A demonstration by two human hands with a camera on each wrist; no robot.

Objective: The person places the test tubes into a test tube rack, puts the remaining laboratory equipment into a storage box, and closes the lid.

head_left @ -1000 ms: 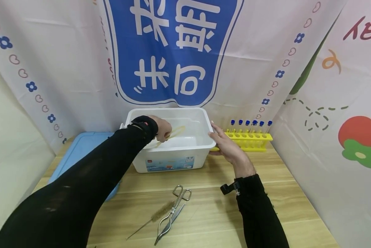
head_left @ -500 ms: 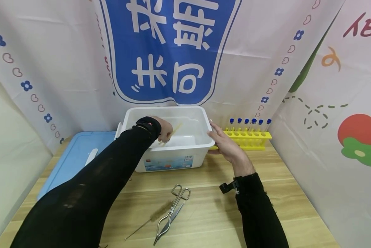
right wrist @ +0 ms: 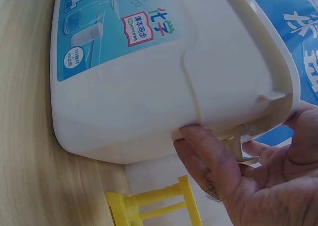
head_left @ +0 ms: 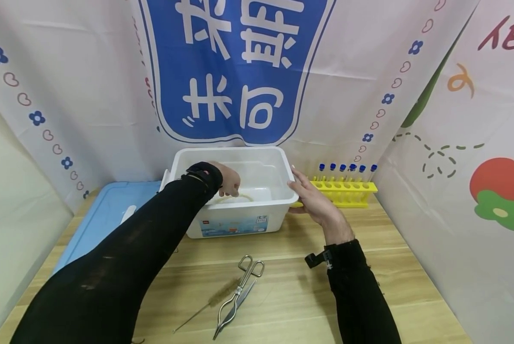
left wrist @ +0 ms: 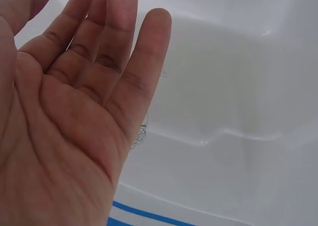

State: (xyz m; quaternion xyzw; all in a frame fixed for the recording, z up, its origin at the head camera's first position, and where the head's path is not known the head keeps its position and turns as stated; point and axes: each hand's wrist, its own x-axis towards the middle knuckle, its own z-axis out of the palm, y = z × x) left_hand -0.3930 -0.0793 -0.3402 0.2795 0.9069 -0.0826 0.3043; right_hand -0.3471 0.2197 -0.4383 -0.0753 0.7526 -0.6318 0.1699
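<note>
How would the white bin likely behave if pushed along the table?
The white bin would likely slide rather than roll, since its base looks flat on the table. Its smooth moulded walls suggest it would stay fairly stiff, perhaps slippery.

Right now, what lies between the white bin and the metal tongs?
Only bare tabletop separates the white bin from the metal tongs; the head view shows it.

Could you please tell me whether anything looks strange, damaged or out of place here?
Yes: the printed curtain behind the white bin has its large characters turned sideways. The tongs lie over another slim metal tool, slightly untidy. I see no spill or damage.
</note>
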